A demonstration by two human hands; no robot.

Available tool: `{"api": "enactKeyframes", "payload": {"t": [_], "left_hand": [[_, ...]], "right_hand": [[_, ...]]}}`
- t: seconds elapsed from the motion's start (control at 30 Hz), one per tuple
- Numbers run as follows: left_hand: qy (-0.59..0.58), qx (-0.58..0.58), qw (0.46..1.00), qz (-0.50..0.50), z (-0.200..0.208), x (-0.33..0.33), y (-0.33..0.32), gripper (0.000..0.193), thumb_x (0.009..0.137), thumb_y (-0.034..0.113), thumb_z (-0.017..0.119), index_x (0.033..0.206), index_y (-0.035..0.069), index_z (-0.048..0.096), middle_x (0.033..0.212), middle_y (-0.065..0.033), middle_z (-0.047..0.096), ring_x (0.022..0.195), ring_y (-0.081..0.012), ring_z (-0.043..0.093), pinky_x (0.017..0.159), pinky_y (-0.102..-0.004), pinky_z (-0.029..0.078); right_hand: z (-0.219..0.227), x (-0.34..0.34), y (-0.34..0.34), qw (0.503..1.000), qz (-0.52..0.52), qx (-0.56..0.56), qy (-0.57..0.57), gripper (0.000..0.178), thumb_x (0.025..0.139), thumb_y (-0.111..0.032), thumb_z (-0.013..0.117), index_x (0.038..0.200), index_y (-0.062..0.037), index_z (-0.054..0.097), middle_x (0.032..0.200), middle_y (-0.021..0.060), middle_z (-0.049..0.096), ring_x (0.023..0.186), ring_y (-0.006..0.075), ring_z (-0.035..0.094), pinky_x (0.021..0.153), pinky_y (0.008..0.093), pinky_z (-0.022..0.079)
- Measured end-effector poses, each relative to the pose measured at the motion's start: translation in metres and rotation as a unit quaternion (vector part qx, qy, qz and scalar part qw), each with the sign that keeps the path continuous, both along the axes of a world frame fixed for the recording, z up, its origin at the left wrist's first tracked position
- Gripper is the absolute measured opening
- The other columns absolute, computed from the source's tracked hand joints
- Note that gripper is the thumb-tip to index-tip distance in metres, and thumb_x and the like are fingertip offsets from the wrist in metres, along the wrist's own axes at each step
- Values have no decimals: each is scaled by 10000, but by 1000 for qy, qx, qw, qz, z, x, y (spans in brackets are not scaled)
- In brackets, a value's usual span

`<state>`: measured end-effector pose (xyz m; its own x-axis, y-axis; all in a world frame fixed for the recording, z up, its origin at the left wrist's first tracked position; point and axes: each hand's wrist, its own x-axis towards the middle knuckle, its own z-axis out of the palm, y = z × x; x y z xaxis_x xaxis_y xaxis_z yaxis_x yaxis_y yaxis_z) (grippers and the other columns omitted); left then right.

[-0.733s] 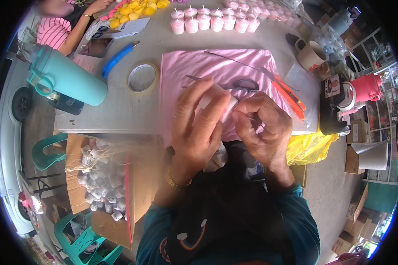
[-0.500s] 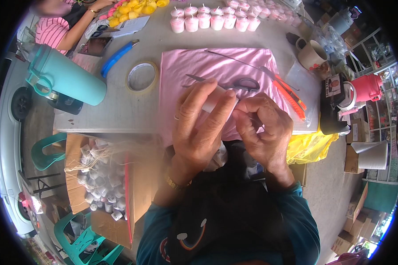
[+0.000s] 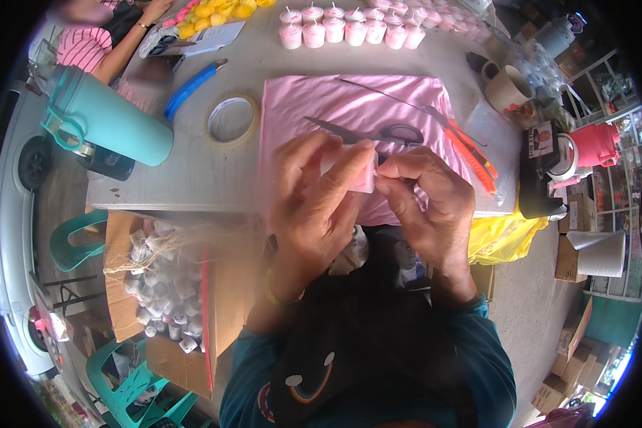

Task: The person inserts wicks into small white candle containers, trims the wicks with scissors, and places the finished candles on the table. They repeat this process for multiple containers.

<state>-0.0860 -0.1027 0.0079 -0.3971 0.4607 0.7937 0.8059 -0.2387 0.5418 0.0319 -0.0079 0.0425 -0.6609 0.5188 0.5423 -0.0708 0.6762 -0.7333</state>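
Over a pink cloth [image 3: 282, 103], my left hand [image 3: 303, 189] holds a small pink-and-white candle [image 3: 365, 178] on its side, fingers wrapped round it. My right hand [image 3: 435, 200] pinches thumb and forefinger at the candle's right end, where a short pale wick shows between the fingertips. Much of the candle is hidden behind my left fingers. Just beyond my hands, dark-handled scissors [image 3: 403, 134] lie on the cloth. To their right is an orange utility knife [image 3: 472, 158], beside a long thin metal rod [image 3: 381, 96].
Rows of pink-and-white candles [image 3: 334, 30] stand at the far side. A tape roll [image 3: 210, 127], blue cutter [image 3: 191, 91] and teal tumbler [image 3: 118, 121] are on the left; a mug [image 3: 508, 87] is right. Below left, a cardboard box [image 3: 125, 285] holds several white pieces. A person sits far left.
My left hand has turned the candle, so its pink end now shows. The right fingertips remain pinched close to it. The view has shifted slightly.
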Motion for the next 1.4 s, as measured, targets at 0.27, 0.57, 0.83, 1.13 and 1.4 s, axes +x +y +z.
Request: {"api": "enactKeyframes", "payload": {"t": [0.27, 0.57, 0.83, 1.13, 1.4], "left_hand": [[-29, -4, 999, -44, 3, -3, 0, 562, 627, -125, 708, 1151, 70, 659, 1108, -130, 504, 983, -255, 578, 794, -343, 531], [-87, 2, 992, -88, 4, -3, 2, 513, 639, -88, 692, 1128, 66, 664, 1070, -120, 523, 954, -230, 574, 795, -333, 489], [-373, -16, 882, -288, 2, -1, 0, 162, 737, 92, 646, 861, -6, 608, 935, -93, 559, 852, -172, 549, 803, -311, 430], [-139, -18, 984, -110, 7, 1, 1, 283, 737, -49, 704, 1011, 23, 693, 947, -98, 638, 822, -184, 623, 708, -281, 498], [-65, -12, 996, -52, 8, -4, -2, 229, 684, -23, 762, 883, 77, 710, 893, -94, 601, 791, -214, 616, 806, -351, 514]], "right_hand": [[-2, 2, 4, 1000, 7, -12, 6, 172, 776, 48, 711, 918, 11, 623, 834, 69, 633, 739, 142, 592, 685, 260, 470], [-2, 0, 13, 996, 34, 74, 22, 84, 854, -12, 644, 902, -1, 576, 773, 70, 583, 679, 164, 557, 628, 271, 453], [-7, -1, 14, 997, 49, 38, 34, 91, 855, -31, 658, 891, 0, 581, 783, 67, 597, 689, 163, 563, 636, 269, 456], [-6, -1, 15, 998, 55, 3, 17, 143, 793, 14, 699, 896, -3, 602, 817, 99, 621, 720, 237, 620, 636, 308, 495], [-5, -1, 12, 998, 54, 8, 12, 100, 825, -13, 689, 867, 7, 601, 783, 70, 606, 707, 159, 577, 659, 262, 462]]}}
